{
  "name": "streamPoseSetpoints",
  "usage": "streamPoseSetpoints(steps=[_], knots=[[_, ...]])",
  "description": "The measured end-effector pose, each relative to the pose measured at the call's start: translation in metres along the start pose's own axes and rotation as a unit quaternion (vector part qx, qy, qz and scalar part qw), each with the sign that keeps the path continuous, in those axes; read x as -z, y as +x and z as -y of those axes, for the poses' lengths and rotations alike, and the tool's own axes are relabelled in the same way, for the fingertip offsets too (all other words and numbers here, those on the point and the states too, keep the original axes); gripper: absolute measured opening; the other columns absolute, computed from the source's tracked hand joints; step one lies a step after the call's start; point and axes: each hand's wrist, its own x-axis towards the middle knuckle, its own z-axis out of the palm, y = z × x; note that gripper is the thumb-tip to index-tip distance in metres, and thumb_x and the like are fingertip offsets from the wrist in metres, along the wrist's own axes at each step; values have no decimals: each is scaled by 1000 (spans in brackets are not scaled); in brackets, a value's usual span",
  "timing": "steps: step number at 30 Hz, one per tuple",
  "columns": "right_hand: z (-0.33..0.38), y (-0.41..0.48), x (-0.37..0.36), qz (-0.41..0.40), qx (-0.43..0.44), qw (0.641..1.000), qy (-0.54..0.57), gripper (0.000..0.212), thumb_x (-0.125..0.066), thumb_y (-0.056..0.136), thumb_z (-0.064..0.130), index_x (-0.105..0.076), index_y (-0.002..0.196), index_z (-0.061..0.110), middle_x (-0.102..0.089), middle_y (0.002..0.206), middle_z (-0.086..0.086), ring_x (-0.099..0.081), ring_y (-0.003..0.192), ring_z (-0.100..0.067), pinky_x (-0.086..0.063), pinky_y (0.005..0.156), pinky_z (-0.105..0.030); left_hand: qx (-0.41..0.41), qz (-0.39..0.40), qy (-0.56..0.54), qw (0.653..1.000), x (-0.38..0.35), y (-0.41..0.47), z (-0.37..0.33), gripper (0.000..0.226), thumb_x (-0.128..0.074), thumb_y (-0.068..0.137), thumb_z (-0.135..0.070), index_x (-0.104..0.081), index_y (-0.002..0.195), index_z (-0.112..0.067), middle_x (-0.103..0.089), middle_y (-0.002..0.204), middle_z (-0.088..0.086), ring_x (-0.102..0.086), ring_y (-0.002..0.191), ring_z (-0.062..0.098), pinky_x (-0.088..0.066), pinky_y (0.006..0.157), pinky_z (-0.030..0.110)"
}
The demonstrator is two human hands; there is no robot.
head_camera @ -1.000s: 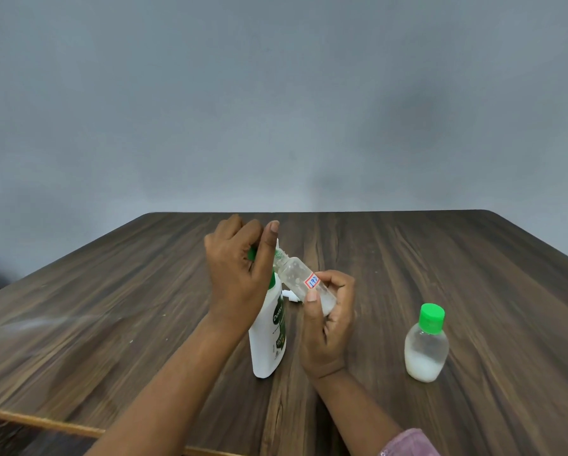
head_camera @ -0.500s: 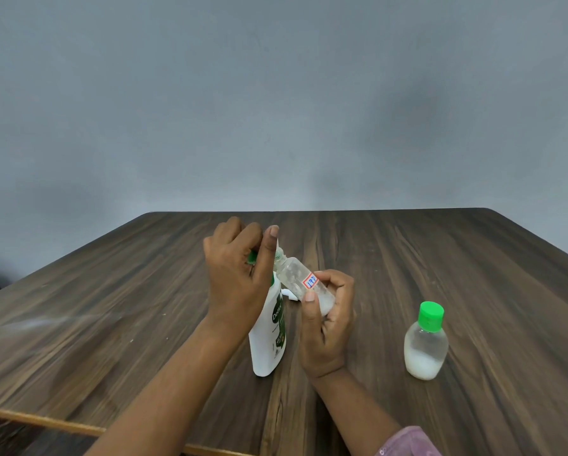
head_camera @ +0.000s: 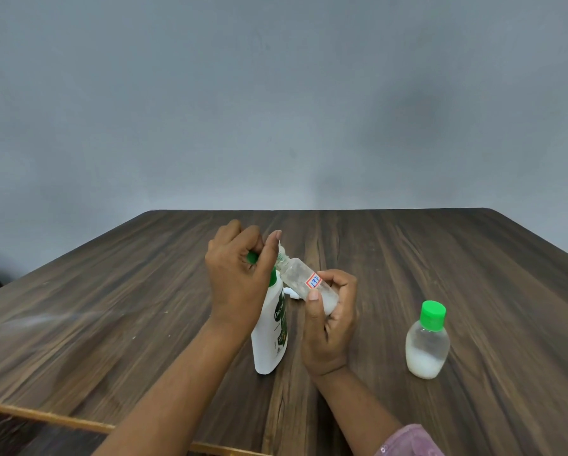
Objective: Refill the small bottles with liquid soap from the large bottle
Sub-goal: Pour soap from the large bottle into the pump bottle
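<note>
Gripping big bottle (head_camera: 271,337) pump (head_camera: 252,257) in curled left hand (head_camera: 239,281) fingers, tilted small bottle (head_camera: 299,278) in right hand (head_camera: 330,327) fingers; can barely see pump.

Table (head_camera: 407,258): dark wood-grain, slight sheen. Small bottle (head_camera: 427,347): clear plastic. Large bottle (head_camera: 269,340): glossy white plastic.

The left hand (head_camera: 239,284) and right hand (head_camera: 328,324) are bare, as are the forearms (head_camera: 177,373). At five o'clock the right arm wears a dusty-pink sleeve (head_camera: 407,441) with small pale round fasteners (head_camera: 384,449) at its edge.
</note>
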Motion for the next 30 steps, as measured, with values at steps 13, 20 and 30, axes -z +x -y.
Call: streamPoseSetpoints(steps=[13,20,30], knots=[[1,0,-1,17,3,1000,5,21,-45,85,23,-48,99,8,-54,95,31,-55,77,9,-41,63,-5,10,10,-41,999,2,9,8,45,-70,80,-15,-36,52,-19,-33,54,-8,-32,53,6,-26,52,17],[3,-1,0,24,1,1000,10,21,-44,85,22,-46,99,7,-54,95,33,-55,77,11,-40,62,-2,8,20,-43,999,4,14,5,41,-71,78,-17,-40,52,-16,-37,54,-6,-34,52,8,-27,52,18],[2,1,0,11,5,1000,10,22,-44,85,22,-47,97,5,-54,94,33,-54,77,12,-39,63,-1,33,27,-62,997,2,11,10,43,-70,77,-17,-35,51,-20,-35,53,-5,-33,51,7,-25,50,16]])
